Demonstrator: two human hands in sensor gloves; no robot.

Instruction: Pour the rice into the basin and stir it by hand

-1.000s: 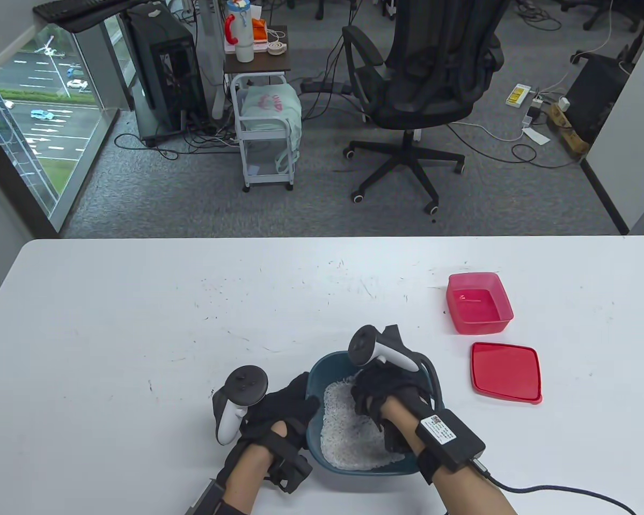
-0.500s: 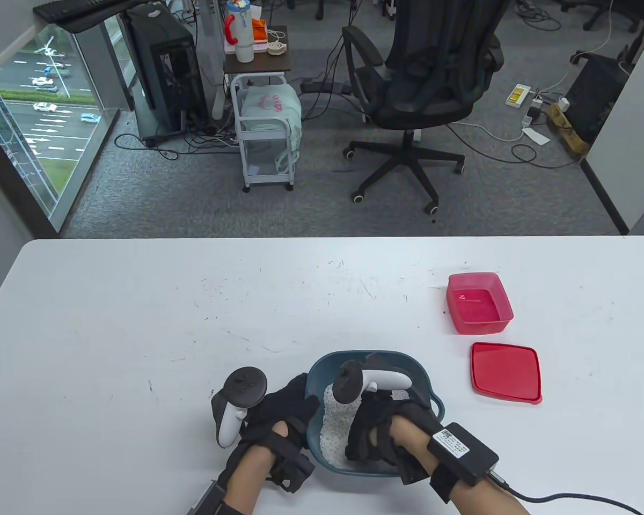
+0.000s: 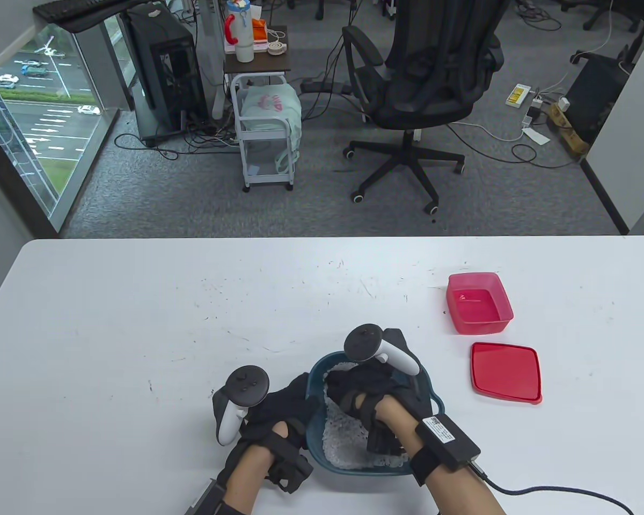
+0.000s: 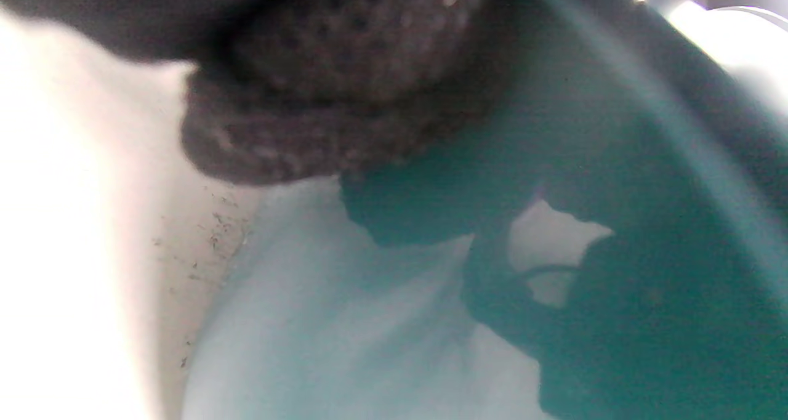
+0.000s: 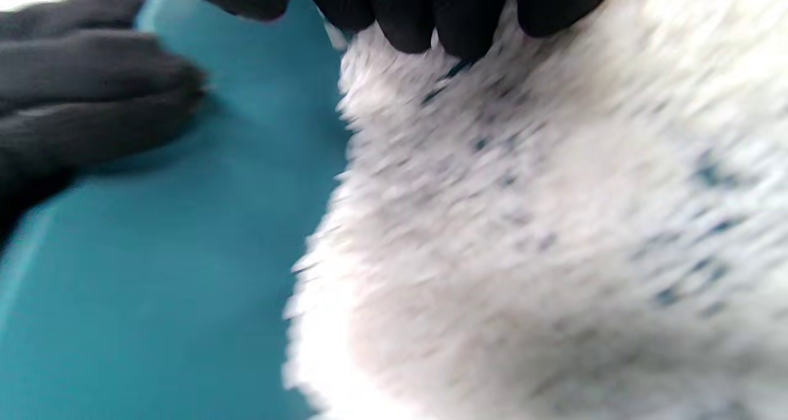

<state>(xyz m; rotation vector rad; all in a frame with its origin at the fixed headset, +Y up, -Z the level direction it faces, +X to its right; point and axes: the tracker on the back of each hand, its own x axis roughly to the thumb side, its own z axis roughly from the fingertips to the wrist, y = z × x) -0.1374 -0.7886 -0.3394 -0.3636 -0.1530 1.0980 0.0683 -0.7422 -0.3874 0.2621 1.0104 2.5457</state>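
Observation:
A teal basin (image 3: 314, 375) stands at the table's near edge with white rice (image 3: 343, 440) in it. My right hand (image 3: 349, 389) is inside the basin at its far left part, palm down. Its fingertips (image 5: 431, 20) hang side by side into the rice (image 5: 554, 223), which is blurred in the right wrist view. My left hand (image 3: 302, 398) grips the basin's left rim. Its fingers (image 5: 92, 100) lie over the rim against the inner wall (image 5: 154, 284). The left wrist view shows its gloved thumb (image 4: 345, 100) against the basin's outer wall (image 4: 646, 223).
An open pink box (image 3: 478, 303) stands to the right of the basin, with its red lid (image 3: 506, 372) flat on the table just in front of it. A cable (image 3: 558, 491) trails from my right wrist. The white table (image 3: 139, 322) stretches to the left and back.
My right hand swept from the basin's far side to its near side, then back to the far left, dragging rice along. My left hand stayed on the rim.

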